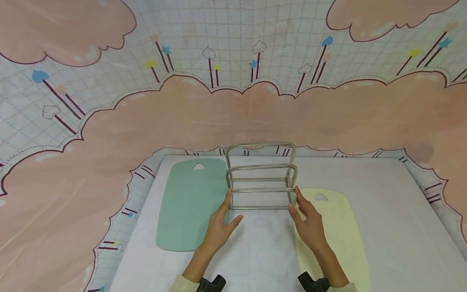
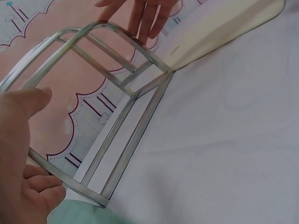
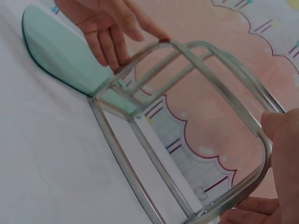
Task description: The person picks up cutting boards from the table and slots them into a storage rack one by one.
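Observation:
A silver metal rack (image 1: 262, 190) of bent bars stands on the white surface between two cutting boards. Against its left side rest the fingers of my left hand (image 1: 217, 229), thumb apart from them. My right hand (image 1: 311, 227) touches the rack's right side with fairly straight fingers, the thumb close to its front corner. In the left wrist view the right hand's fingers (image 2: 147, 21) lie along the far side bar. Seen in the right wrist view, the left hand's fingers (image 3: 110, 44) touch the opposite side bar.
A green cutting board (image 1: 191, 207) lies left of the rack, partly under my left forearm. On the right lies a pale yellow cutting board (image 1: 333, 227), overlapped by my right forearm. Patterned cloth (image 1: 248, 113) surrounds the white surface (image 1: 394, 219).

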Demonstrator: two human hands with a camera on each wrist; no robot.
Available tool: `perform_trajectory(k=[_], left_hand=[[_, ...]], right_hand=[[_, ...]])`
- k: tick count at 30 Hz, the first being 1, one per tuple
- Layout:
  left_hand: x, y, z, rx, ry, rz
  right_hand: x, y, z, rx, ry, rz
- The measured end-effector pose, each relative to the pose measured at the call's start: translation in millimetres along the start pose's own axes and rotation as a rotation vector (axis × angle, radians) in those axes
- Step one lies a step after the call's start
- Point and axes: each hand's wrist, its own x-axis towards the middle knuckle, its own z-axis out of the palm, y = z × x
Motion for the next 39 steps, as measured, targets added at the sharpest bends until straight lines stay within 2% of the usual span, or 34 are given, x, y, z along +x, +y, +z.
perform_trajectory(k=[12,18,25,29,32,36,39], left_hand=[[-1.4,-3.7,-2.1,-0.018,-0.007,-0.029],[-2.1,-5.9,-3.7,-0.033,-0.004,-0.031],[-1.7,-6.9,-2.8,-0.152,0.014,-0.054],[-1.4,-6.6,-3.4,-0.215,0.06,-0.064],[-4.7,3.7,-10.4,-0.252,0.08,-0.083],[-12.1,15.1,-19.5,-0.308,0.081,-0.091],[-19.8,10.3,-20.4,-0.348,0.085,-0.092]], right_hand=[[-14.1,-3.4,6.1,0.002,0.032,0.034],[-16.9,-1.9,14.2,0.03,0.014,0.06],[-22.7,-2.5,14.4,0.089,-0.023,0.1],[-19.9,-21.2,8.7,0.131,-0.028,0.092],[-19.8,-34.5,6.9,0.145,-0.047,0.094],[-26.0,-27.1,12.9,0.104,-0.048,0.103],[-33.7,-18.9,21.3,0.064,-0.037,0.103]])
